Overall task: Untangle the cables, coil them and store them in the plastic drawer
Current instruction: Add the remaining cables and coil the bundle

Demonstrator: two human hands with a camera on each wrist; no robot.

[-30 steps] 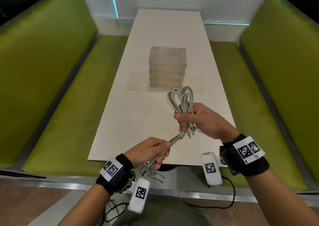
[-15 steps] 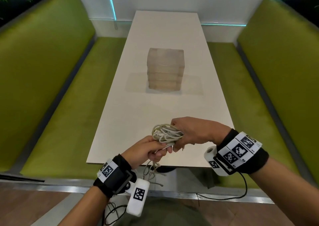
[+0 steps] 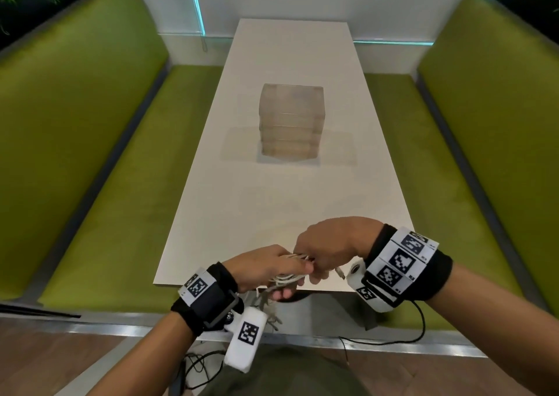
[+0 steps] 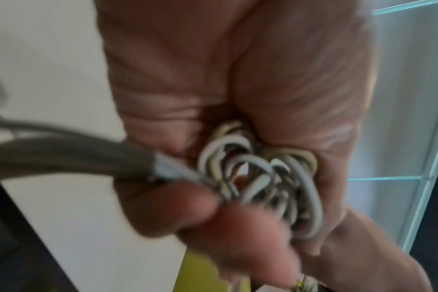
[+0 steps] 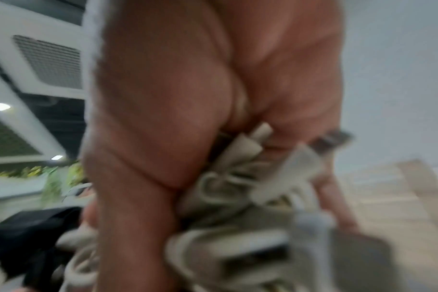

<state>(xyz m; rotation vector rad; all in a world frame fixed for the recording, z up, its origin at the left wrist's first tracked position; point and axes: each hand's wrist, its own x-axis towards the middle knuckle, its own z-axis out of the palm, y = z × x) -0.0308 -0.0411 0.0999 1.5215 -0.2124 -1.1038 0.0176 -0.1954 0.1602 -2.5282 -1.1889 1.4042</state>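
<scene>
Over the near edge of the white table (image 3: 272, 199), both hands hold a bundle of pale grey-white cables (image 3: 287, 277). My left hand (image 3: 272, 270) grips the looped cables (image 4: 263, 183) from below, fingers curled round them. My right hand (image 3: 329, 250) is palm down on the bundle (image 5: 238, 187), fingers closed round it, with a metal plug end (image 3: 340, 273) sticking out beside the wrist. Loose cable ends (image 3: 266, 302) hang under my left hand. The translucent plastic drawer unit (image 3: 290, 120) stands mid-table, all its drawers closed.
Green upholstered benches (image 3: 90, 153) (image 3: 469, 153) run along both sides of the table. A white wall with lit blue strips closes the far end. A thin black wire (image 3: 393, 339) trails from my right wrist over the floor strip below the table edge.
My right hand has brought the upright cable loops down from above the table to my left hand at the near edge. The two hands have closed together on the bundle.
</scene>
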